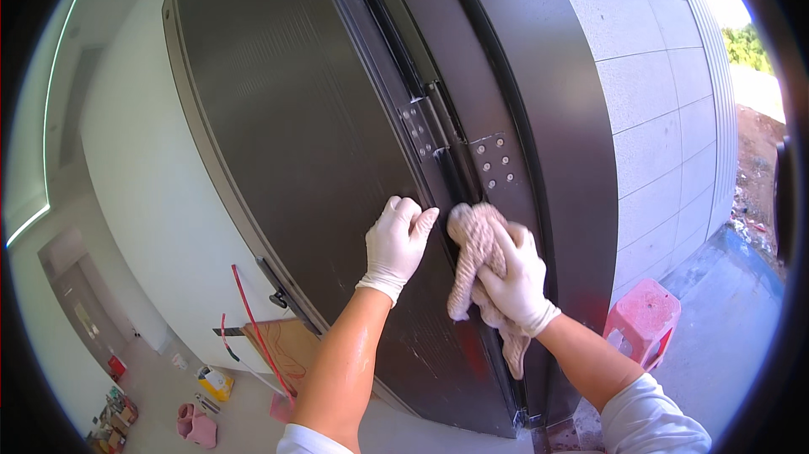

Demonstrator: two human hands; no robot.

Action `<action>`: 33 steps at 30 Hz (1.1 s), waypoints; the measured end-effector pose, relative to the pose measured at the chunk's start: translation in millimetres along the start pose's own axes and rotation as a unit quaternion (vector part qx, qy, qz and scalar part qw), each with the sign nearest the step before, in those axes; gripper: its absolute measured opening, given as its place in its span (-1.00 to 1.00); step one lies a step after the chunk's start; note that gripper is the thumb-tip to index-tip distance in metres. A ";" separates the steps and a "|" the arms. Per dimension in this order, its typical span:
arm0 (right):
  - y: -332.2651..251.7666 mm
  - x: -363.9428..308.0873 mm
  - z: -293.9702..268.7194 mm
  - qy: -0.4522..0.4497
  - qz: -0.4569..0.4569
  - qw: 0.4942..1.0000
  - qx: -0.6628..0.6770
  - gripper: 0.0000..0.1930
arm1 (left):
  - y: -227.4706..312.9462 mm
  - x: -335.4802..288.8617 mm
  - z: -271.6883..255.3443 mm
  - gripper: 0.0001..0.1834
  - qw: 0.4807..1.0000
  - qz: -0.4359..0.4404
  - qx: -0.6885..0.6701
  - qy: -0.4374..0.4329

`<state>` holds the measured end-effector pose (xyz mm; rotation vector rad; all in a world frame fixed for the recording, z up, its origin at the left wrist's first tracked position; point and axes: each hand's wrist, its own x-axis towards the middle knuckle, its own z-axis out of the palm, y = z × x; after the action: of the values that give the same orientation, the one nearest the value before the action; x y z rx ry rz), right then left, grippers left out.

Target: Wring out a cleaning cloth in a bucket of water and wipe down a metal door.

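A dark brown door (pixel 295 117) stands ajar beside its dark frame (pixel 581 159). Between them shows a metal hinge (pixel 421 129), with a screwed plate (pixel 495 166) on the frame side. My right hand (pixel 518 284), in a white glove, closes on a bunched beige cloth (pixel 479 243) and presses it to the frame just below that plate. The cloth's loose ends hang down. My left hand (pixel 398 239), gloved too, is curled closed against the door face near its hinge-side edge. Whatever its fingers may hold is hidden.
A pink plastic stool (pixel 645 319) stands at the right by the grey tiled wall (pixel 649 108). On the left floor are a pink bucket-like container (pixel 196 424), a yellow package (pixel 216 383) and a brown board (pixel 282 349) with a red pole (pixel 261 332). A door handle (pixel 278 295) juts out.
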<state>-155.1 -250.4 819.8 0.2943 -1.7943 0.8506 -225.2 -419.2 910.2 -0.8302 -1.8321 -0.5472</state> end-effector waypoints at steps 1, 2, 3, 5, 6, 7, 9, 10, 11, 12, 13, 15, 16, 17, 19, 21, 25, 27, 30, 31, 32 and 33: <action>-13.9 28.3 -0.1 0.052 -0.031 0.998 0.032 -0.36 | -0.4 0.2 1.7 -0.65 1.000 0.003 -0.007 -0.010; -22.3 52.7 2.8 0.072 -0.048 0.995 0.056 -0.34 | -1.4 0.4 4.1 -0.66 1.000 0.006 -0.013 -0.018; -29.5 64.7 17.2 0.073 -0.027 0.995 0.070 -0.33 | -1.8 -1.3 -0.9 -0.68 0.998 0.058 -0.017 -0.034; -33.1 66.0 38.3 0.077 -0.015 0.994 0.072 -0.31 | -21.9 -9.3 10.2 -0.70 0.987 -0.048 -0.152 -0.026; -29.7 49.6 46.4 0.079 -0.025 0.995 0.061 -0.31 | -35.6 -13.6 10.9 -0.73 0.980 -0.076 -0.178 -0.034; -13.8 28.5 52.0 0.087 -0.048 0.994 0.049 -0.32 | -27.7 -12.4 9.8 -0.80 0.956 -0.085 -0.282 -0.010; 25.4 -35.8 58.9 0.026 -0.026 0.999 0.006 -0.26 | 3.7 1.7 0.2 -0.75 0.998 0.031 -0.046 0.014; 40.0 -70.9 61.9 -0.025 0.009 1.000 0.007 -0.20 | 5.6 2.3 -0.2 -0.71 0.998 0.024 -0.051 0.014; 55.4 -107.8 64.0 -0.089 0.050 0.995 -0.002 -0.17 | 5.1 1.5 -0.5 -0.71 0.998 0.024 -0.049 0.015; 72.7 -140.6 60.5 -0.138 0.079 0.987 -0.003 -0.16 | 7.5 2.8 0.8 -0.71 0.998 0.020 -0.055 0.011; 87.9 -165.5 53.0 -0.190 0.106 0.976 -0.007 -0.16 | 9.9 4.5 3.6 -0.71 0.998 0.016 -0.063 0.006; 91.6 -174.3 36.0 -0.238 0.152 0.959 -0.006 -0.23 | 6.4 5.4 -0.4 -0.71 0.999 0.018 -0.049 -0.008; 91.9 -171.0 30.8 -0.240 0.150 0.959 -0.003 -0.26 | 3.3 4.2 -1.1 -0.72 0.999 0.024 -0.033 -0.011; 89.6 -159.4 28.9 -0.197 0.123 0.973 0.012 -0.30 | 1.1 2.8 -0.5 -0.72 0.999 0.023 -0.022 -0.004; 56.5 -94.9 9.2 -0.138 0.070 0.987 0.044 -0.30 | -0.3 -1.1 -2.7 -0.72 1.000 0.018 -0.006 0.007; 19.0 -12.5 -10.1 -0.059 -0.010 0.995 0.085 -0.28 | -2.0 -3.2 -3.3 -0.74 0.999 0.022 0.011 0.021; -62.5 169.6 -26.0 0.115 -0.108 0.980 0.125 -0.33 | 3.0 -3.8 -5.4 -0.77 1.000 0.009 0.005 0.024; -96.3 254.7 -33.4 0.137 -0.102 0.982 0.087 -0.36 | 8.4 -2.8 -1.8 -0.77 1.000 0.016 -0.016 0.020; -122.1 343.7 -23.4 0.127 -0.102 0.983 0.082 -0.27 | 12.8 -2.2 6.3 -0.73 0.998 0.049 0.005 0.036; -123.7 352.2 -16.5 0.120 -0.090 0.986 0.076 -0.29 | 11.3 -1.6 7.4 -0.73 0.998 0.049 0.000 0.040; -125.3 357.7 -10.6 0.112 -0.080 0.988 0.069 -0.30 | 14.8 -0.1 9.4 -0.75 0.998 0.042 -0.013 0.045; -124.6 350.2 -4.2 0.106 -0.095 0.987 0.077 -0.33 | 13.3 -0.8 8.0 -0.75 0.998 0.040 -0.018 0.051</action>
<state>-218.4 -267.4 1185.7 0.4505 -1.4804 0.8514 -219.9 -405.1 906.3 -0.8799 -1.6924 -0.5623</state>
